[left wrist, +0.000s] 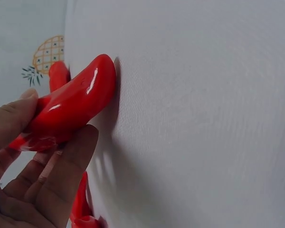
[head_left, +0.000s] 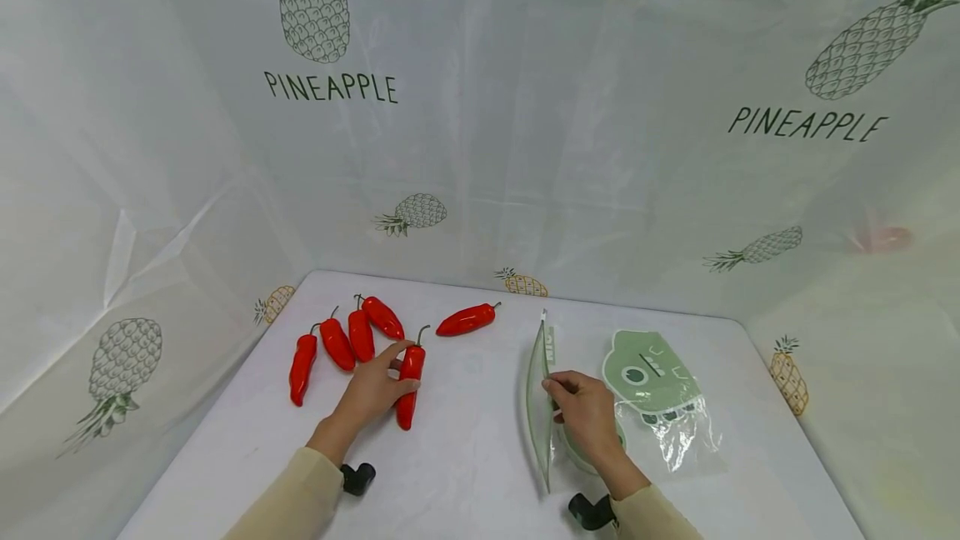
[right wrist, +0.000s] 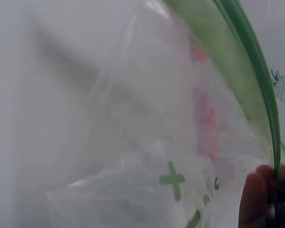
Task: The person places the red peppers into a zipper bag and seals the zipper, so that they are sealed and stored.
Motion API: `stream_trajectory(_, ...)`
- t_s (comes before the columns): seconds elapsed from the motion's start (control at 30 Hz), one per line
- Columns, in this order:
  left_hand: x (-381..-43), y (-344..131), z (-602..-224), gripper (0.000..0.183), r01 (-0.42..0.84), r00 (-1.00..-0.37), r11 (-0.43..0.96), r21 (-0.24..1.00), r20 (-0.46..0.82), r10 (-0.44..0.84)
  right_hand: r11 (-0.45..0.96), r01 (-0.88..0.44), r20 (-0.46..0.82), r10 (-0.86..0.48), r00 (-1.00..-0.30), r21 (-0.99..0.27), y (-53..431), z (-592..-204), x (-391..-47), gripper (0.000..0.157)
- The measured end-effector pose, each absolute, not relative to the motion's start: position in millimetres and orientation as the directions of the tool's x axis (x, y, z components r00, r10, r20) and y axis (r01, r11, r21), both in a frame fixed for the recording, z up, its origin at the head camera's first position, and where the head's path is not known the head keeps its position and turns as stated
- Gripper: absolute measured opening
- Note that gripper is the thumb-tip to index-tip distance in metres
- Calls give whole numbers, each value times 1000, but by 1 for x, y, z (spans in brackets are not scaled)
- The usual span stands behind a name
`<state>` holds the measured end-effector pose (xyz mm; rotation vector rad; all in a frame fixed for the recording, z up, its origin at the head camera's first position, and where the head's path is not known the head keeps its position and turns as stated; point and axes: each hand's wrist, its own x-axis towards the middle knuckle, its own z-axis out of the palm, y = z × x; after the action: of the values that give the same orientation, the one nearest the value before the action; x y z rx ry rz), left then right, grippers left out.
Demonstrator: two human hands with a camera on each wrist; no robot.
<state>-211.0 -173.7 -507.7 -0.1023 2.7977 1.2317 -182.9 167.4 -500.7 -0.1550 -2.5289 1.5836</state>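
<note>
Red and glossy, a chilli pepper [head_left: 412, 364] is pinched in the left hand [head_left: 372, 387] at the worktop [head_left: 465, 440], while the right hand [head_left: 588, 408] pinches a green-and-clear plastic bag [head_left: 536, 407] by its edge.

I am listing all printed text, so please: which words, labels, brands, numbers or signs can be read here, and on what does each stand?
"PINEAPPLE": upper left of the white, pineapple-printed hanging sheet.
"PINEAPPLE": upper right of the same sheet.
"+": a green sign on clear, thin plastic film.
Unclear: small green marks near that sign.
Too small to read: pale marks beside the upright green plastic bag.
</note>
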Motion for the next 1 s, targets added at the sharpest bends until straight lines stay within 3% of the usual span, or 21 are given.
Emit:
stream_trajectory(0.43, -205, -167, -508, 76, -89, -995, 633, 769, -99, -18, 484, 5, 86, 167, -982, -875, 165, -492, -186, 11)
stream_trajectory(1.0, -197, -158, -501, 74, -72, -995, 541, 838, -97, 19, 386, -38, 65, 57, -996, -922, 153, -480, -183, 11)
